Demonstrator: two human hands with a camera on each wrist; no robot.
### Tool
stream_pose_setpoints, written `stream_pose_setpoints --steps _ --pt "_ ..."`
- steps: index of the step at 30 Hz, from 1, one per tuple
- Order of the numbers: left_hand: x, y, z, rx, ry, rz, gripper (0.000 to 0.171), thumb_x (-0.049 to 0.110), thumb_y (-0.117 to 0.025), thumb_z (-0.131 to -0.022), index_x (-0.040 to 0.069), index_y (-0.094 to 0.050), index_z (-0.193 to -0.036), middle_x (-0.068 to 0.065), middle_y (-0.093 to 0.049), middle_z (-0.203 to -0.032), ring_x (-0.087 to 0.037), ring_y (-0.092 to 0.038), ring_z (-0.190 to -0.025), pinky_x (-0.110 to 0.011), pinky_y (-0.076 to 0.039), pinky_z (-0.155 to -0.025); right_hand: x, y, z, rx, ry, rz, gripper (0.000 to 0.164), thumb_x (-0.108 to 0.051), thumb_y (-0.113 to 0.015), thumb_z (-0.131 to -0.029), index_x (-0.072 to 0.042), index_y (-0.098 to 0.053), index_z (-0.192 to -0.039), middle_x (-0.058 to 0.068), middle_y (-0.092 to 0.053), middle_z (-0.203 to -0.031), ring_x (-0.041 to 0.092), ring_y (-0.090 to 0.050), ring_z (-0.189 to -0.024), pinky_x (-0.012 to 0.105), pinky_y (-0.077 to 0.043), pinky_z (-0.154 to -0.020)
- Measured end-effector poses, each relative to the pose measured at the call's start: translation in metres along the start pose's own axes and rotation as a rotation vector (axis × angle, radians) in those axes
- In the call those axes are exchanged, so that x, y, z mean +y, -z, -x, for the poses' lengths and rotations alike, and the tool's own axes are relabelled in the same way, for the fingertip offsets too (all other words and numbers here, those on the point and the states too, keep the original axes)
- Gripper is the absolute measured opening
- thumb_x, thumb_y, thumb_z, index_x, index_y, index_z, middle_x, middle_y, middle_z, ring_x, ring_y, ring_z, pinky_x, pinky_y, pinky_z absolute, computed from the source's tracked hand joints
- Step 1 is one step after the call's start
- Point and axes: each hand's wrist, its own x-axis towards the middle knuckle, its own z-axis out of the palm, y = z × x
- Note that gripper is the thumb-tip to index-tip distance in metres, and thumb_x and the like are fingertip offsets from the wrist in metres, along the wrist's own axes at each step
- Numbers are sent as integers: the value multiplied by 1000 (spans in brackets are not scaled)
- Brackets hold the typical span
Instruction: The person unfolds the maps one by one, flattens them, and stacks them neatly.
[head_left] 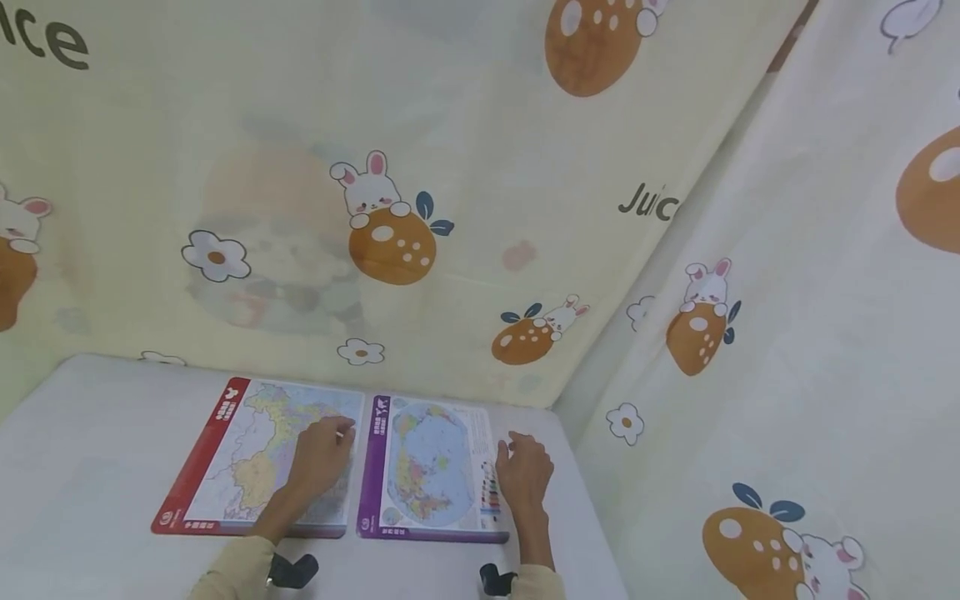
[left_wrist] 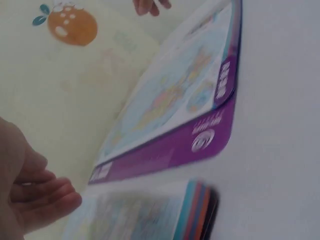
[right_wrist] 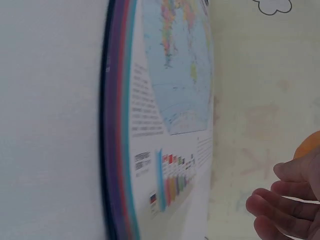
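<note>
Two map boards lie side by side on the white table. The left board (head_left: 255, 479) has a red border and a map of China; the right board (head_left: 431, 458) has a purple border and a world map. My left hand (head_left: 322, 454) hovers over the right part of the red-bordered board, fingers loosely bent and holding nothing. At the right edge of the purple-bordered board is my right hand (head_left: 525, 471), also holding nothing. In the right wrist view, its relaxed fingers (right_wrist: 275, 205) are apart from the world map (right_wrist: 180, 95).
A pale curtain (head_left: 450, 325) printed with rabbits and oranges hangs behind the table (head_left: 82, 467). Another printed curtain (head_left: 780, 417) hangs along the right side. Black straps (head_left: 292, 571) circle the wrists.
</note>
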Motion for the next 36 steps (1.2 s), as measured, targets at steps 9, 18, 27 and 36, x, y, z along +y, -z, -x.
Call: stream_pose_setpoints --steps 9,18,27,36 --pt "28 -38 7 -63 142 50 29 9 -45 -101 -11 -62 -114 -22 -69 -91 -21 -63 -66 -29 -52 -55 14 -4 16 -103 -134 -52 27 -20 -72 -90 0 -74 -108 14 -75 -91 25 -68 -76 41 -53 -71" --pt "32 -59 7 -54 134 -28 15 2 -48 -98 -5 -57 -87 -12 -56 -68 -18 -53 -55 -23 -43 -46 22 -17 25 -178 -250 -89 25 -19 -74 -90 1 -71 -104 15 -73 -90 23 -67 -75 38 -54 -71" --pt "41 -67 3 9 117 -91 6 -5 -54 -86 -6 -59 -84 -14 -56 -70 -25 -49 -65 -40 -40 -72 16 -26 28 -177 -299 -144 18 -13 -73 -89 2 -71 -99 12 -69 -81 20 -63 -67 33 -51 -64" --pt "42 -67 1 52 205 -49 13 -4 -56 -89 -10 -60 -99 -17 -58 -81 -28 -52 -75 -41 -43 -74 8 -31 27 -141 -357 -126 16 -9 -74 -87 2 -69 -98 14 -68 -79 21 -61 -64 31 -48 -60"
